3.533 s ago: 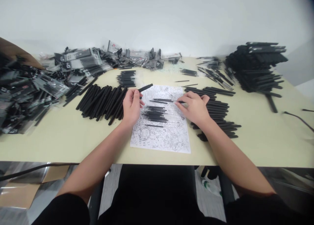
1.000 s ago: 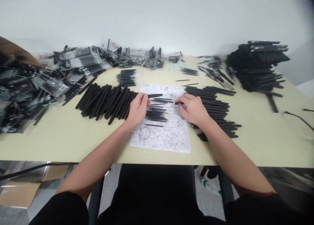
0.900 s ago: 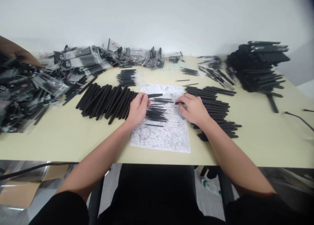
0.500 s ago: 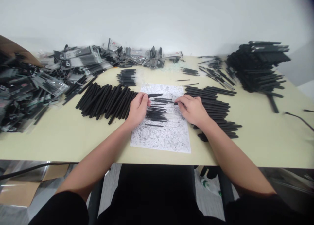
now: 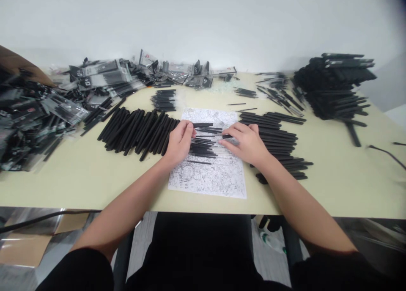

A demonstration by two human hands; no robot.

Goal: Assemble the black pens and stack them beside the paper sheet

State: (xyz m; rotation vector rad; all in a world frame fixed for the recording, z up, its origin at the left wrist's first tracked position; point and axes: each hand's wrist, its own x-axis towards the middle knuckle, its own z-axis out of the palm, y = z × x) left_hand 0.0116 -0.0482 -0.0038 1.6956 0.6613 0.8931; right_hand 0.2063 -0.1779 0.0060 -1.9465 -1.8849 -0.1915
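My left hand (image 5: 180, 141) is closed round a black pen barrel (image 5: 203, 124), whose end points right over the scribbled sheet of paper (image 5: 206, 179). To the right, my right hand (image 5: 243, 140) is curled low over the paper, with a short black pen piece (image 5: 226, 136) between thumb and fingers; most of it is hidden. Between the hands, thin black pen refills (image 5: 203, 148) lie on the sheet. A row of thick black pen barrels (image 5: 133, 132) sits beside my left hand. More black barrels (image 5: 281, 143) lie under and beyond my right hand.
Clear packets with black print (image 5: 101, 77) are heaped along the back and left. A bundle of refills (image 5: 163, 100) lies behind the sheet. Loose thin pieces (image 5: 279, 98) and a tall stack of black pens (image 5: 333, 81) are at the back right. A cable (image 5: 387, 155) reaches the right side.
My left hand has come right and nearer since the earliest frame, and the barrel it holds is now nearly level. My right hand has just shifted slightly left, its thumb lower.
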